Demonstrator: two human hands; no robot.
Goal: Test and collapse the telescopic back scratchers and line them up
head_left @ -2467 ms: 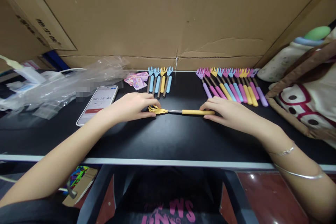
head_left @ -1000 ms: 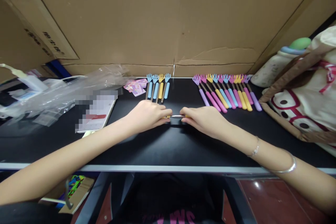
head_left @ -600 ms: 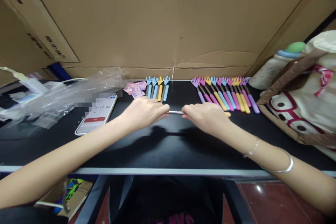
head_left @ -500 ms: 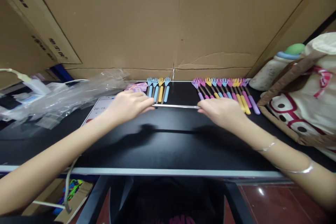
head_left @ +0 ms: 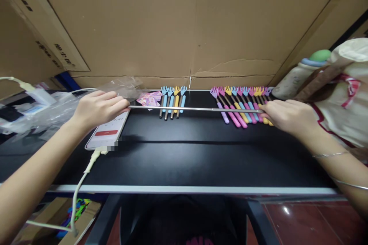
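A thin telescopic metal rod (head_left: 195, 109) is stretched level above the black table. My left hand (head_left: 99, 109) is closed around its left end, over the top of a phone (head_left: 110, 134). Its right end is in my closed right hand (head_left: 290, 116), beside a row of back scratchers (head_left: 239, 111) with pink, purple, yellow and blue claw heads and handles. Behind the rod's left half lie a few blue and yellow claw heads and handles (head_left: 170, 99) with dark metal rods between them. Both ends of the held rod are hidden in my fingers.
Pink printed cards (head_left: 148, 98) and clear plastic bags (head_left: 60, 111) lie at the left. A white cable (head_left: 75, 199) hangs from the phone over the table edge (head_left: 178, 189). A white bag (head_left: 339, 103) and a green-topped bottle (head_left: 290, 78) stand at the right.
My hands have moved far apart, left hand leftward and right hand rightward. The rod between them has drawn out to much greater length.
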